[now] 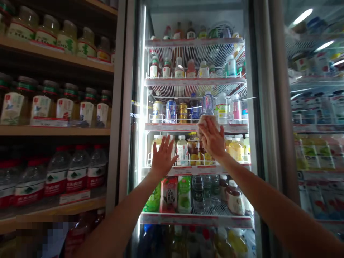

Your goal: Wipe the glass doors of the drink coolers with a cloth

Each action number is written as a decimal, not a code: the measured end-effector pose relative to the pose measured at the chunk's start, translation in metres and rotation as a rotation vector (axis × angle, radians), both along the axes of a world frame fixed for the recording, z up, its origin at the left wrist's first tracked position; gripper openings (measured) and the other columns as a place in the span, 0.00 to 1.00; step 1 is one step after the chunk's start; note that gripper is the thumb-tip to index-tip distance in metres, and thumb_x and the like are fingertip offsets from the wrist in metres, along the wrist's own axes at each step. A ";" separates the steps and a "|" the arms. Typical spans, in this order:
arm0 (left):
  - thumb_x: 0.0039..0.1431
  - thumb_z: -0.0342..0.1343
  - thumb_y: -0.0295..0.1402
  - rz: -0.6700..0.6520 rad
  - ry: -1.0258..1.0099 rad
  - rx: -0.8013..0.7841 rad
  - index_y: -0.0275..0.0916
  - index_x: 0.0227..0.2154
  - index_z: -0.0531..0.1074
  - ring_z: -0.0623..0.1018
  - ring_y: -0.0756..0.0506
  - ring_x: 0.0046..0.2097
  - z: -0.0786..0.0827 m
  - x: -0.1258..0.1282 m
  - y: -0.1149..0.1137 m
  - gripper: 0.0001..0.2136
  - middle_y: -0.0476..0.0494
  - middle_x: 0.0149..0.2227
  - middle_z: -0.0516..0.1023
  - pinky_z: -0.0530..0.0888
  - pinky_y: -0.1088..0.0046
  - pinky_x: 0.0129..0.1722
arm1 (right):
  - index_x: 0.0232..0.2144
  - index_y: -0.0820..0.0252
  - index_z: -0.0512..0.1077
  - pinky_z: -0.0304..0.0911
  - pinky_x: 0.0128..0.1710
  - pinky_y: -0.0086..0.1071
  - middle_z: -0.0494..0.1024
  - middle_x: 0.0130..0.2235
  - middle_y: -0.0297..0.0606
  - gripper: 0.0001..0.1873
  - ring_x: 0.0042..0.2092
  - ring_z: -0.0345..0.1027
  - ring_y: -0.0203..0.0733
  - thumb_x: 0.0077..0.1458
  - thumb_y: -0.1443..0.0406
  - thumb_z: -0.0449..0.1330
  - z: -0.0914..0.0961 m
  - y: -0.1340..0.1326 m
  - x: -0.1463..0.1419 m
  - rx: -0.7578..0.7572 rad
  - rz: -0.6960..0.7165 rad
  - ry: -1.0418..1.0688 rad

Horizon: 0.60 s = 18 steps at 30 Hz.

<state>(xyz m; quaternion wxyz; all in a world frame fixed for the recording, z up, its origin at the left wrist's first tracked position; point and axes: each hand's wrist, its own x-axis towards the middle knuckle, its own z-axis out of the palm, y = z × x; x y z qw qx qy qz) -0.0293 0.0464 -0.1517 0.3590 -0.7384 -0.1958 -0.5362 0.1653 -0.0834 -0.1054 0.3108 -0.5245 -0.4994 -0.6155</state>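
Note:
A glass fridge door [193, 68] stands upright in front of me, with lit shelves of drinks behind it. My right hand [214, 141] is spread over a crumpled pale cloth [206, 121], pressing it against the glass at the height of the can shelf. Part of the cloth is hidden under the fingers. To the left and a little lower, my left hand [162, 157] has its fingers apart and holds nothing. Its palm faces the glass; whether it touches, I cannot tell.
Wooden shelves [53, 130] with bottled drinks stand on the left, including red-capped water bottles [76, 166]. A metal door frame [276, 107] runs down the right side, beside another glass-fronted fridge [317, 125]. Inside the middle fridge, wire racks [196, 80] hold bottles and cans.

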 end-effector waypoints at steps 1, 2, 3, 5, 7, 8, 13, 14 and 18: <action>0.62 0.41 0.45 -0.002 -0.004 -0.002 0.37 0.62 0.46 0.50 0.40 0.65 -0.002 0.000 0.000 0.29 0.36 0.64 0.51 0.45 0.49 0.62 | 0.56 0.52 0.60 0.38 0.60 0.52 0.52 0.64 0.43 0.24 0.63 0.48 0.46 0.57 0.67 0.48 0.000 0.001 0.000 0.035 -0.002 0.043; 0.62 0.41 0.45 -0.005 -0.007 -0.001 0.37 0.62 0.46 0.49 0.40 0.65 -0.003 0.000 0.000 0.29 0.36 0.64 0.52 0.45 0.50 0.62 | 0.56 0.51 0.60 0.38 0.60 0.52 0.52 0.64 0.43 0.24 0.63 0.48 0.46 0.57 0.67 0.49 -0.005 0.001 -0.002 0.026 0.002 0.036; 0.62 0.41 0.45 -0.009 -0.010 0.000 0.37 0.62 0.46 0.49 0.40 0.65 -0.005 0.000 0.000 0.29 0.36 0.64 0.52 0.45 0.50 0.62 | 0.56 0.51 0.61 0.37 0.61 0.50 0.53 0.64 0.42 0.24 0.63 0.47 0.45 0.57 0.66 0.50 -0.013 0.002 -0.004 -0.021 0.015 -0.019; 0.62 0.41 0.45 -0.015 -0.015 0.007 0.37 0.62 0.46 0.49 0.41 0.65 -0.009 0.000 0.000 0.29 0.36 0.64 0.53 0.44 0.50 0.62 | 0.56 0.48 0.61 0.35 0.62 0.47 0.55 0.63 0.38 0.24 0.63 0.47 0.43 0.56 0.66 0.51 -0.035 0.002 -0.007 -0.184 0.053 -0.208; 0.62 0.41 0.45 -0.020 -0.015 0.005 0.38 0.62 0.45 0.49 0.41 0.65 -0.013 0.000 0.001 0.30 0.36 0.63 0.53 0.43 0.51 0.62 | 0.56 0.46 0.60 0.32 0.63 0.47 0.57 0.62 0.34 0.24 0.63 0.47 0.41 0.56 0.65 0.52 -0.048 0.000 -0.008 -0.278 0.081 -0.317; 0.62 0.41 0.45 -0.022 -0.016 0.001 0.37 0.63 0.45 0.49 0.41 0.65 -0.015 0.000 0.002 0.30 0.36 0.63 0.53 0.43 0.51 0.62 | 0.56 0.45 0.59 0.31 0.63 0.47 0.57 0.62 0.34 0.25 0.63 0.47 0.41 0.57 0.65 0.51 -0.050 0.000 -0.007 -0.268 0.082 -0.302; 0.61 0.42 0.45 -0.032 -0.026 -0.016 0.37 0.63 0.42 0.48 0.39 0.66 -0.027 0.001 0.001 0.31 0.35 0.64 0.51 0.44 0.50 0.62 | 0.59 0.49 0.56 0.34 0.61 0.51 0.49 0.65 0.39 0.27 0.64 0.44 0.46 0.57 0.67 0.50 -0.041 -0.002 -0.002 -0.010 0.050 -0.006; 0.61 0.42 0.45 -0.031 -0.024 -0.020 0.37 0.63 0.42 0.48 0.39 0.66 -0.030 0.000 0.001 0.31 0.35 0.64 0.51 0.44 0.50 0.62 | 0.58 0.49 0.57 0.34 0.61 0.50 0.50 0.65 0.39 0.27 0.64 0.44 0.47 0.56 0.66 0.50 -0.047 -0.002 -0.002 -0.050 0.057 -0.049; 0.61 0.42 0.46 -0.017 0.002 -0.019 0.38 0.63 0.43 0.48 0.40 0.66 -0.042 -0.004 0.000 0.31 0.36 0.64 0.51 0.45 0.51 0.62 | 0.58 0.44 0.56 0.30 0.63 0.47 0.56 0.63 0.33 0.27 0.63 0.47 0.42 0.56 0.65 0.52 -0.072 -0.009 0.002 -0.329 0.086 -0.339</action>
